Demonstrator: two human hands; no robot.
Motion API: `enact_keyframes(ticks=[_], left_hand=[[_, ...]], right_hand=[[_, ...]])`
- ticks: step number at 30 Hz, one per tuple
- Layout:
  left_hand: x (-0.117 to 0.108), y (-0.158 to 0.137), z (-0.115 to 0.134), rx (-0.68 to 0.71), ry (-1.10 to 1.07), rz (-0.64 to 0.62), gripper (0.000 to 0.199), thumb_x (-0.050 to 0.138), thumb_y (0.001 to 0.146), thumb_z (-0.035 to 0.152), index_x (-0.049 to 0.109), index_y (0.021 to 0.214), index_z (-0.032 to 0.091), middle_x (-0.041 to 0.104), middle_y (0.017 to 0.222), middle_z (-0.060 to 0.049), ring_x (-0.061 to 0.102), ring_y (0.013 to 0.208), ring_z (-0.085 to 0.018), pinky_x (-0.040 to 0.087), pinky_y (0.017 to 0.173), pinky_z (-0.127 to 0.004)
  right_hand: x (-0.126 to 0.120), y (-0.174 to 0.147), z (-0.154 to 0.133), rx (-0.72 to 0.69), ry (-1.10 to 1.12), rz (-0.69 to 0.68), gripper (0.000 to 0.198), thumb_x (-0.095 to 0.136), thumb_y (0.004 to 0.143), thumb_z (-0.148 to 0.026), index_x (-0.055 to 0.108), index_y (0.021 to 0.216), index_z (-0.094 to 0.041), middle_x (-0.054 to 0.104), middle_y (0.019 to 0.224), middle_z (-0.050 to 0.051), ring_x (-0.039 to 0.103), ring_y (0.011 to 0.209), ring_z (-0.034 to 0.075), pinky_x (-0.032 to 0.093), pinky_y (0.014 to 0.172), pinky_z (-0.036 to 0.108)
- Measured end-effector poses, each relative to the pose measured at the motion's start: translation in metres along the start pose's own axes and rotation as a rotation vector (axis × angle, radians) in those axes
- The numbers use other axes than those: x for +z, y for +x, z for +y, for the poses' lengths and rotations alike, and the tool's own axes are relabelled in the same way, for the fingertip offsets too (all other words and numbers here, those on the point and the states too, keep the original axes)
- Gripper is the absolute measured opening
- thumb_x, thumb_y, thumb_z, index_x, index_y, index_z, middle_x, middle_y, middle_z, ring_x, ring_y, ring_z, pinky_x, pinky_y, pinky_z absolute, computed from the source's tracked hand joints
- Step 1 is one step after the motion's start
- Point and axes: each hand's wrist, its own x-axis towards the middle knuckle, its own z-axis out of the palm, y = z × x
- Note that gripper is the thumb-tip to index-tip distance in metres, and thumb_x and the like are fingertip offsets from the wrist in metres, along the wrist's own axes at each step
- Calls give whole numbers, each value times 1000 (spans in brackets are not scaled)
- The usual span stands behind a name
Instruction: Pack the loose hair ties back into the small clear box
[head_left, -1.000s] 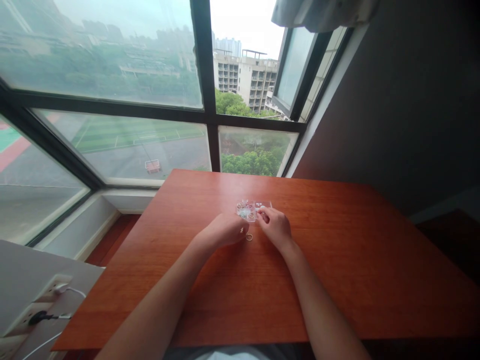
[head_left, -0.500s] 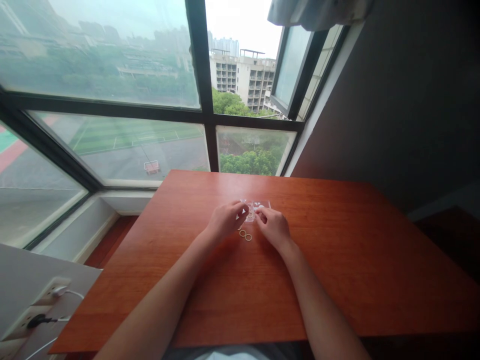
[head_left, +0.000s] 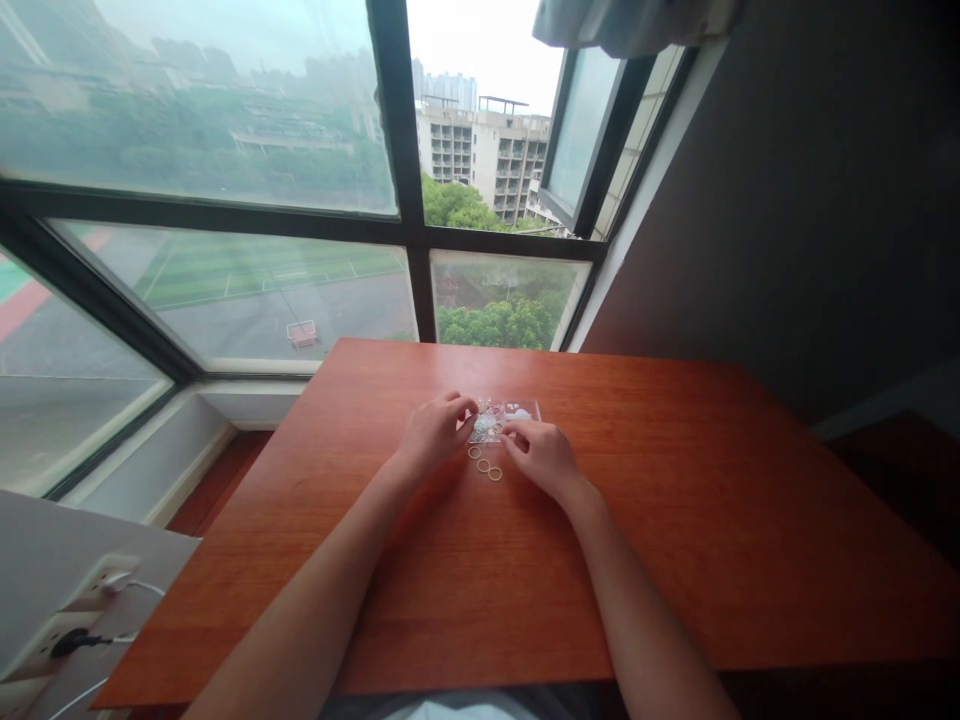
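A small clear plastic box (head_left: pixel 487 437) lies on the table with its clear lid (head_left: pixel 534 409) folded out to the right. Small pale items show inside, too fine to name. My left hand (head_left: pixel 433 434) is at the box's left edge, fingers bent and thumb apart from them, with nothing visible between. At the box's right front side, my right hand (head_left: pixel 544 455) has thumb and forefinger pinched together; whatever is between the tips is too small to make out. Three pale yellowish rings lie in front: one ring (head_left: pixel 469 455) nearer the box, then a middle ring (head_left: pixel 478 467) touching a front ring (head_left: pixel 490 475).
The reddish-brown wooden table (head_left: pixel 690 520) extends to both sides. Dark-framed windows (head_left: pixel 416 230) stand behind it, one pane swung outward. At lower left, a wall socket (head_left: pixel 56 645) holds plugs with cables. A grey curtain (head_left: pixel 622 25) hangs at the top.
My left hand has drawn back to the left, uncovering more of the box and the nearer ring. The right hand has shifted slightly left, its fingertips at the box.
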Motion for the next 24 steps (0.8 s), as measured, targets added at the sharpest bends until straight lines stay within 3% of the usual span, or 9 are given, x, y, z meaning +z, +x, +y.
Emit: enact_keyframes(ticks=[5,11,16,24], left_hand=[[-2,-1,-1,-21,8,-29,16,52,84,25,67,87,22,66,87,-3,59,71,-15,38,60,-24],[-5,-1,-2,-40,6,-41,15,52,83,24,67,85,22,66,87,-3,59,72,-15,39,61,-24],[-2,-1,-3,-36,-25,-46,15,52,83,23,67,85,21,66,86,-3,60,71,-15,40,63,-24],[0,0,-4,-20,-36,-61,15,53,83,24,67,85,20,66,84,-2,59,70,-14,41,64,-24]], right_hand=[[-5,-4,-5,-107,35,-163,12,62,83,-28,72,89,-25,68,71,-3,56,61,11,34,60,22],[-9,-7,-11,-117,-16,-339,10,63,80,-27,71,86,-27,69,76,-3,58,68,11,30,58,22],[-8,-8,-11,-34,-82,-339,9,59,78,-24,69,76,-24,69,75,-2,56,66,11,27,56,22],[-9,-6,-6,-21,-13,-294,7,62,77,-24,67,74,-23,66,70,-3,54,61,10,27,55,22]])
